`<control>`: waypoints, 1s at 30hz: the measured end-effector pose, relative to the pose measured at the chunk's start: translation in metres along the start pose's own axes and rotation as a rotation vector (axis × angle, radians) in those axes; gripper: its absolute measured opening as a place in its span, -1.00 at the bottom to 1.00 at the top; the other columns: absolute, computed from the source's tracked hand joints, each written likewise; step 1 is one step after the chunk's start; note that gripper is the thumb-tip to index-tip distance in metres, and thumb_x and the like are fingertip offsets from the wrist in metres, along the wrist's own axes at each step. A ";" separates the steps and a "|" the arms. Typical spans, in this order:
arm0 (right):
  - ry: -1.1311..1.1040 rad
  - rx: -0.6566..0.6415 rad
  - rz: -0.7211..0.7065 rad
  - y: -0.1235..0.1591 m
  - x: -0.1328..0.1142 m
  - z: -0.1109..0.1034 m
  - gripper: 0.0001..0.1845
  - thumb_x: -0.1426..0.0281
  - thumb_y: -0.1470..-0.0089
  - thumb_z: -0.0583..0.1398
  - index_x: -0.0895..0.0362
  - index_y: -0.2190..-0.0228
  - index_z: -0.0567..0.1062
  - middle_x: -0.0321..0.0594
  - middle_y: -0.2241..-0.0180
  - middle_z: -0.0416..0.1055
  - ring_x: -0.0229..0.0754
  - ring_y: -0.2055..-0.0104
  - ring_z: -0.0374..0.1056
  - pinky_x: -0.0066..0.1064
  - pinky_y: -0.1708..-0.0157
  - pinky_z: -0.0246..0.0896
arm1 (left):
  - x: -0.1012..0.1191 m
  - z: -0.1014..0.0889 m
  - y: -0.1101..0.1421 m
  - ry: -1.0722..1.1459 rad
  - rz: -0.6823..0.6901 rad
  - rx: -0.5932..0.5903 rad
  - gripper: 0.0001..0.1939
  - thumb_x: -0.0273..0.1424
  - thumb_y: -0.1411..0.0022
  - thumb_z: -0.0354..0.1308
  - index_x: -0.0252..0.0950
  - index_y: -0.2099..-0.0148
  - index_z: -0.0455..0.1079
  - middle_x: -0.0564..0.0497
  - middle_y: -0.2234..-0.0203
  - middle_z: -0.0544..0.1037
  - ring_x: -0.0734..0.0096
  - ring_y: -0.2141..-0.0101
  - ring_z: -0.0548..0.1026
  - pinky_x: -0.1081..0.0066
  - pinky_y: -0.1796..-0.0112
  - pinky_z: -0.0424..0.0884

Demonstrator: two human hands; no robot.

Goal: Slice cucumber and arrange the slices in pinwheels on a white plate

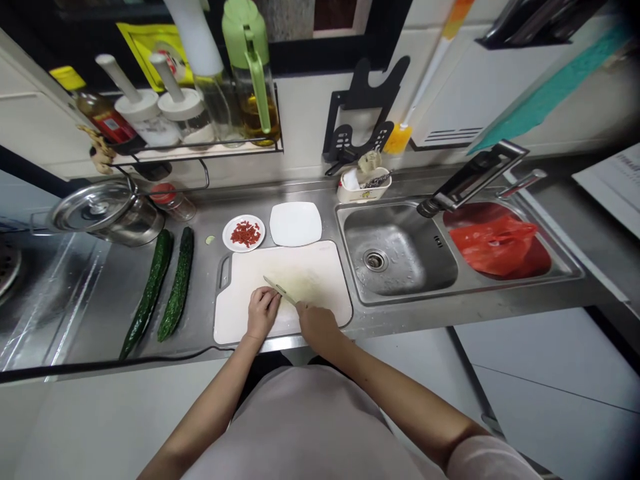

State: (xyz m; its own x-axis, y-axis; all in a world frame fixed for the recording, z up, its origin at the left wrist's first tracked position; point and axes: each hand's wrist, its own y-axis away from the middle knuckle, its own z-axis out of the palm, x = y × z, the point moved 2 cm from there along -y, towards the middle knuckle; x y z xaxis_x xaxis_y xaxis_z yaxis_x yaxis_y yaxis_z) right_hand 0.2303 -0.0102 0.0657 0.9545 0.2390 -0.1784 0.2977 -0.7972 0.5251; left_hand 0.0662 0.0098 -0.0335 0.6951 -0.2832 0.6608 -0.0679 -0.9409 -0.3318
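I have the right hand (318, 327) grasping the knife (281, 291) over the cutting board (243, 283), pointing far left, just beside the curled left hand (263, 312); whether that holds anything, I can't tell.

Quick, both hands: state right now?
Left hand: curled over the cutting board; any grip cannot be told.
Right hand: closed, holding the knife.
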 end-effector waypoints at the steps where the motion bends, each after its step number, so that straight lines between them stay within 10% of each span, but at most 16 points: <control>1: -0.002 -0.001 -0.002 0.000 0.000 -0.001 -0.67 0.54 -0.25 -0.11 0.23 0.05 0.33 0.05 0.25 0.49 -0.07 0.19 0.49 -0.37 0.28 0.35 | 0.000 0.000 0.000 -0.002 -0.003 -0.004 -0.82 -0.33 -0.31 0.04 -0.23 0.26 0.45 -0.06 0.30 0.45 0.32 0.20 0.41 0.25 0.14 0.41; 30: -0.061 -0.005 -0.066 -0.013 -0.001 -0.005 -0.70 0.60 -0.21 -0.07 0.25 0.17 0.41 0.03 0.27 0.51 -0.03 0.18 0.49 -0.29 0.26 0.39 | -0.001 0.001 0.000 0.005 0.007 0.013 -0.82 -0.34 -0.31 0.05 -0.23 0.28 0.46 -0.05 0.34 0.47 0.34 0.26 0.43 0.28 0.18 0.42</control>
State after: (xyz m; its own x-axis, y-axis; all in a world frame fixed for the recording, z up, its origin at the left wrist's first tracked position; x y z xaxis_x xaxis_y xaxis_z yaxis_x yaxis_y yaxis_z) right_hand 0.2259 0.0029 0.0636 0.9301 0.2567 -0.2627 0.3601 -0.7780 0.5148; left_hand 0.0666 0.0096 -0.0348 0.6909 -0.2907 0.6619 -0.0633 -0.9364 -0.3451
